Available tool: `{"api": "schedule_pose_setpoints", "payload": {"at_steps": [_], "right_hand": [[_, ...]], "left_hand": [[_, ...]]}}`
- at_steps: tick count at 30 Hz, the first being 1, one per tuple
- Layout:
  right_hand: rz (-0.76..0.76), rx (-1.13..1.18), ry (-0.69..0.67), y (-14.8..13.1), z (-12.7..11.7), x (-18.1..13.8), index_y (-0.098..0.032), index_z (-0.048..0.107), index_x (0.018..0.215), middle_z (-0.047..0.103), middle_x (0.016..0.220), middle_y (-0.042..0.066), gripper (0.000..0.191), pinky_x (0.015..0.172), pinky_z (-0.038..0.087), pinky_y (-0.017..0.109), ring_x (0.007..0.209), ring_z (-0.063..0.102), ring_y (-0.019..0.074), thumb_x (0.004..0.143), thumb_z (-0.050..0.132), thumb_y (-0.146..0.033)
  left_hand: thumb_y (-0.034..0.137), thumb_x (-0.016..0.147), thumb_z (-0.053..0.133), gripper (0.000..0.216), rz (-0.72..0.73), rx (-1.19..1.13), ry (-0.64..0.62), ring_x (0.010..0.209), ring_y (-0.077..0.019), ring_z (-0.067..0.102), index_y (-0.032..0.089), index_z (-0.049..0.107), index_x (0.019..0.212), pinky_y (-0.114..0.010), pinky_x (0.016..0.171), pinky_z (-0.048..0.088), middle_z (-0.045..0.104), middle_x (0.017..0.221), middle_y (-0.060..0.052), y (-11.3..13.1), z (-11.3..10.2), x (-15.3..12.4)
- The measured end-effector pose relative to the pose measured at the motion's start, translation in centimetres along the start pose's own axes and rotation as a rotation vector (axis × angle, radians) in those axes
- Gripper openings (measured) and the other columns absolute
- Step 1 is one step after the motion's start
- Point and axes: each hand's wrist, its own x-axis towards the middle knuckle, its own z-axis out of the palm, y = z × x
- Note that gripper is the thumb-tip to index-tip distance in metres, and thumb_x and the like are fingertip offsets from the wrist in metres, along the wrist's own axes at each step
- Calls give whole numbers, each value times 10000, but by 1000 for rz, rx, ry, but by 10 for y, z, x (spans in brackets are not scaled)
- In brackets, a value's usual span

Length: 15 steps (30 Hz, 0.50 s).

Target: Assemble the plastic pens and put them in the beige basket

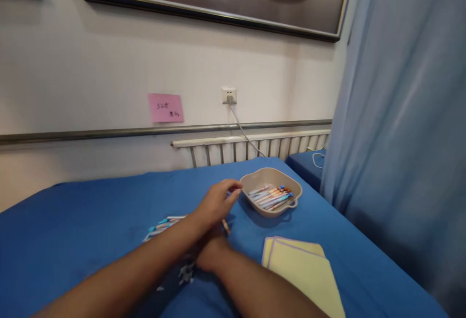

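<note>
My left hand (217, 202) reaches across the blue table towards a beige tray (255, 178), its fingertips pinched together on a pen just short of the tray's near left rim. Several coloured pens (271, 195) lie in the tray. My right hand (210, 254) lies under my left wrist with its fingers hidden. An orange pencil end (226, 227) sticks out beside it. A few loose pens (163, 225) lie on the cloth left of my hands.
Folded yellow cloths (304, 272) lie at the near right on the blue table (80, 230). A blue curtain (400, 114) hangs along the right side. The wall behind has a pink note (165, 108), a socket with a cable (229, 96) and a radiator (255, 148).
</note>
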Motion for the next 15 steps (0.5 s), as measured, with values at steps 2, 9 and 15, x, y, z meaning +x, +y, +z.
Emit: {"api": "schedule_pose_setpoints", "payload": {"at_steps": [2,9,15], "right_hand": [[-32,99,91,0,11,2,-187,594,1017,633,984,42,180,757,498,328,861,608,171,906,485,-277],[43,537,344,25,18,8,-198,579,752,617,598,-22,202,473,423,225,494,548,131,795,513,-383],[10,513,273,27,26,-2,-204,590,754,599,592,-21,232,484,416,229,508,532,137,769,546,-431]], "left_hand": [[385,823,467,295,-163,-122,129,864,-177,632,208,653,968,-260,772,480,705,946,-17,-26,-29,-48],[458,749,495,349,-604,-174,358,743,-207,647,181,652,892,-283,679,495,714,805,-20,-115,-53,-185],[394,783,472,289,-517,-325,302,763,-191,641,186,620,918,-283,719,482,700,809,-15,-118,-41,-189]]}}
